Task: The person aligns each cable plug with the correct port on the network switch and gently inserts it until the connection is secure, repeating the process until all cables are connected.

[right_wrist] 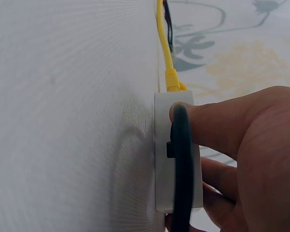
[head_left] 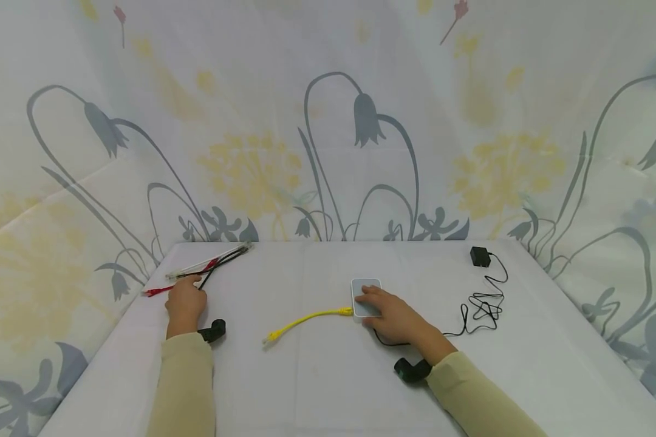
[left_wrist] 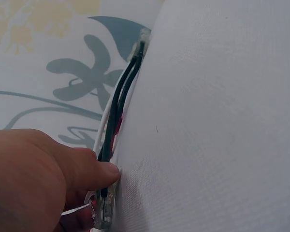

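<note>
The right hand grips a white rectangular plastic box, likely light, rigid, best held by its sides; left of the box, the left hand pinches a bendy-looking black cable.

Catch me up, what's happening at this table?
A person's right hand holds a small white box on the table. A yellow cable is plugged into one end, its other end loose. A black cord runs from near the box to a power adapter. The left hand grips black cable bunched with red and white ones.
</note>
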`<state>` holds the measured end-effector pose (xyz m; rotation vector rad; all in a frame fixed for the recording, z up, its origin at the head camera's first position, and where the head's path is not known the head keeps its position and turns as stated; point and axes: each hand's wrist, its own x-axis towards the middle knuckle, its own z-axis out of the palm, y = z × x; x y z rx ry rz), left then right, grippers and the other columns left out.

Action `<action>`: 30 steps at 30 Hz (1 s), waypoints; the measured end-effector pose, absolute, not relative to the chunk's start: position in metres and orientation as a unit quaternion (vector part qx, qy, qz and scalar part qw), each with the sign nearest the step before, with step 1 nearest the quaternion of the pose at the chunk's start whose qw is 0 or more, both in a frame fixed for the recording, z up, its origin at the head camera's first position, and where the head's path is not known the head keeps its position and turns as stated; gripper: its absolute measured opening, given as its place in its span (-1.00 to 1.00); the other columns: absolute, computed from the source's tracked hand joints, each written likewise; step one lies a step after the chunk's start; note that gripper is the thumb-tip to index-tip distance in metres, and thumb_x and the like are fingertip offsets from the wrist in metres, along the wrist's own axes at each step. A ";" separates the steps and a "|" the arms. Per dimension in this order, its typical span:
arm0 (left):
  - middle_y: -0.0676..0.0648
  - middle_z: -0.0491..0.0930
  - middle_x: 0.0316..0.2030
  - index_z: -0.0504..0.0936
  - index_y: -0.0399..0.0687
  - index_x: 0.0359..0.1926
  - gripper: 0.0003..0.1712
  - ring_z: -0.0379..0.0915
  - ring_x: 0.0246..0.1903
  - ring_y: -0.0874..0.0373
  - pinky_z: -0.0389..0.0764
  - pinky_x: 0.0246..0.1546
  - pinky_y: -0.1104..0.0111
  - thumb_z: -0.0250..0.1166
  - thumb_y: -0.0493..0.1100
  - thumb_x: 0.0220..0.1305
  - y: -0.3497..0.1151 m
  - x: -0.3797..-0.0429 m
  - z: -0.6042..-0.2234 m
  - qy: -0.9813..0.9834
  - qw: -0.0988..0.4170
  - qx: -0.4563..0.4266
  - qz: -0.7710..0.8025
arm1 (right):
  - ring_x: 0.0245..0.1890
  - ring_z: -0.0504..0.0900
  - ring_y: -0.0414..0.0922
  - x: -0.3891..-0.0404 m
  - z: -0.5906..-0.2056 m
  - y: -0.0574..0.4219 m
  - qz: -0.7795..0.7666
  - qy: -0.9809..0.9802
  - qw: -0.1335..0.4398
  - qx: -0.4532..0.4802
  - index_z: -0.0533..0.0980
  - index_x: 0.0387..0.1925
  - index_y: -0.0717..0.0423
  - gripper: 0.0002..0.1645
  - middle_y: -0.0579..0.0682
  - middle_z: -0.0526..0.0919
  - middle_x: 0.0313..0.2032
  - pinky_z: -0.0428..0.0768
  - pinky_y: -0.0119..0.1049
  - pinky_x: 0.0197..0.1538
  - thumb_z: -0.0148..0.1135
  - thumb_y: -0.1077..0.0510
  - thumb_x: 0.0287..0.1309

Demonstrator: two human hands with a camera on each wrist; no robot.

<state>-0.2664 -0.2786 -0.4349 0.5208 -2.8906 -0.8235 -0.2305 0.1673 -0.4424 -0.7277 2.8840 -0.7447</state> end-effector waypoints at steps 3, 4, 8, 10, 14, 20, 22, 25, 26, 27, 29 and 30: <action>-0.45 0.34 0.25 0.37 -0.33 0.29 -0.42 0.26 0.18 -0.45 0.34 0.12 -0.22 -0.10 -0.36 0.22 -0.279 -0.266 -0.436 -0.948 0.046 0.162 -0.272 | 0.43 0.22 0.13 -0.230 -0.444 0.167 -0.243 0.940 0.037 -0.237 0.44 0.27 -0.04 -0.46 0.07 0.25 0.43 0.28 0.12 0.36 0.22 0.03 0.26; -0.45 0.34 0.25 0.37 -0.34 0.29 -0.42 0.26 0.19 -0.44 0.33 0.14 -0.20 -0.10 -0.37 0.21 -0.279 -0.266 -0.436 -0.947 0.048 0.159 -0.274 | 0.43 0.22 0.13 -0.230 -0.444 0.167 -0.243 0.940 0.036 -0.237 0.44 0.27 -0.04 -0.46 0.08 0.25 0.43 0.28 0.12 0.36 0.22 0.04 0.26; -0.47 0.35 0.23 0.38 -0.35 0.28 -0.42 0.24 0.24 -0.40 0.30 0.23 -0.15 -0.12 -0.41 0.21 -0.277 -0.266 -0.437 -0.943 0.061 0.149 -0.291 | 0.42 0.24 0.14 -0.229 -0.445 0.168 -0.244 0.939 0.033 -0.242 0.45 0.27 -0.03 -0.46 0.09 0.26 0.42 0.30 0.12 0.35 0.23 0.05 0.26; -0.48 0.36 0.22 0.39 -0.33 0.28 -0.42 0.25 0.24 -0.39 0.30 0.24 -0.15 -0.13 -0.42 0.23 -0.276 -0.267 -0.437 -0.942 0.066 0.144 -0.295 | 0.42 0.24 0.14 -0.229 -0.445 0.168 -0.244 0.938 0.031 -0.244 0.45 0.26 -0.02 -0.46 0.10 0.26 0.42 0.30 0.12 0.35 0.23 0.05 0.26; -0.52 0.42 0.13 0.39 -0.27 0.28 -0.43 0.31 0.17 -0.41 0.39 0.13 -0.15 -0.14 -0.42 0.24 -0.274 -0.269 -0.438 -0.946 0.085 0.124 -0.287 | 0.42 0.24 0.14 -0.229 -0.445 0.167 -0.245 0.938 0.031 -0.242 0.45 0.26 -0.04 -0.46 0.08 0.26 0.42 0.30 0.12 0.35 0.23 0.04 0.25; -0.57 0.40 0.05 0.39 -0.23 0.28 -0.48 0.33 0.10 -0.41 0.42 0.06 -0.14 -0.14 -0.40 0.32 -0.269 -0.269 -0.435 -0.944 0.092 0.116 -0.296 | 0.42 0.25 0.13 -0.229 -0.446 0.167 -0.246 0.940 0.033 -0.234 0.45 0.26 -0.06 -0.47 0.07 0.26 0.42 0.30 0.11 0.35 0.23 0.04 0.25; -0.58 0.37 0.04 0.41 -0.24 0.25 -0.50 0.30 0.10 -0.42 0.40 0.08 -0.14 -0.14 -0.39 0.33 -0.267 -0.269 -0.432 -0.941 0.096 0.117 -0.303 | 0.42 0.25 0.13 -0.230 -0.446 0.167 -0.246 0.940 0.033 -0.234 0.46 0.26 -0.06 -0.47 0.06 0.26 0.42 0.30 0.12 0.35 0.23 0.04 0.25; -0.57 0.34 0.05 0.43 -0.25 0.23 -0.52 0.25 0.14 -0.43 0.35 0.15 -0.16 -0.17 -0.38 0.35 -0.265 -0.269 -0.429 -0.937 0.102 0.114 -0.313 | 0.42 0.25 0.12 -0.230 -0.446 0.167 -0.244 0.940 0.030 -0.236 0.46 0.26 -0.06 -0.46 0.06 0.27 0.42 0.30 0.11 0.35 0.23 0.05 0.25; -0.56 0.33 0.06 0.43 -0.26 0.23 -0.52 0.23 0.15 -0.42 0.33 0.17 -0.15 -0.17 -0.38 0.36 -0.264 -0.269 -0.428 -0.936 0.104 0.110 -0.317 | 0.41 0.25 0.13 -0.230 -0.446 0.168 -0.243 0.940 0.028 -0.237 0.46 0.26 -0.05 -0.47 0.07 0.27 0.42 0.31 0.11 0.35 0.23 0.05 0.25; -0.56 0.34 0.07 0.43 -0.27 0.23 -0.53 0.22 0.16 -0.42 0.32 0.19 -0.16 -0.17 -0.37 0.36 -0.263 -0.269 -0.427 -0.935 0.105 0.107 -0.321 | 0.41 0.25 0.13 -0.231 -0.446 0.168 -0.242 0.940 0.026 -0.239 0.46 0.26 -0.05 -0.46 0.07 0.28 0.42 0.31 0.11 0.34 0.23 0.06 0.25; -0.53 0.36 0.08 0.43 -0.27 0.24 -0.53 0.21 0.18 -0.40 0.29 0.22 -0.15 -0.16 -0.36 0.38 -0.262 -0.270 -0.425 -0.931 0.109 0.099 -0.333 | 0.41 0.26 0.13 -0.231 -0.446 0.168 -0.242 0.940 0.024 -0.241 0.46 0.26 -0.05 -0.46 0.07 0.28 0.42 0.31 0.11 0.34 0.23 0.05 0.25; -0.51 0.37 0.07 0.44 -0.27 0.24 -0.53 0.21 0.18 -0.38 0.28 0.21 -0.15 -0.16 -0.35 0.38 -0.262 -0.270 -0.424 -0.929 0.111 0.095 -0.339 | 0.41 0.26 0.12 -0.231 -0.446 0.168 -0.242 0.939 0.024 -0.242 0.46 0.26 -0.05 -0.46 0.06 0.28 0.42 0.31 0.11 0.34 0.23 0.05 0.25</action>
